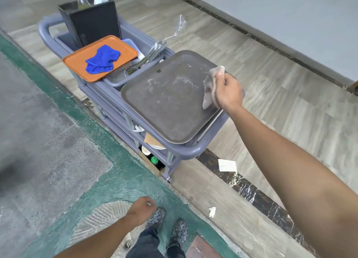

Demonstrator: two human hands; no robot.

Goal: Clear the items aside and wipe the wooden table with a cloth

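Head view. I count two trays on the top deck of one grey service cart: an orange tray at the far left and a grey tray at the near right, the latter overhanging the cart's near end and smeared with pale streaks. Cloths number two: a blue cloth lying bunched on the orange tray, and a pale cloth pinched against the grey tray's right edge. The right hand is clenched on that pale cloth, thumb on top. The left hand hangs low over the shoes, fingers loosely curled, holding nothing that I can see. One black bin stands at the cart's far end; one bottle rises behind it, its base hidden.

The wooden table itself does not appear. Metal utensils between the trays are tangled (I cannot count them). Lower shelves are largely hidden; a green-capped bottle shows. Two paper scraps lie on the floor near the cart's near end. Open floor lies right of the cart; carpet borders it left.
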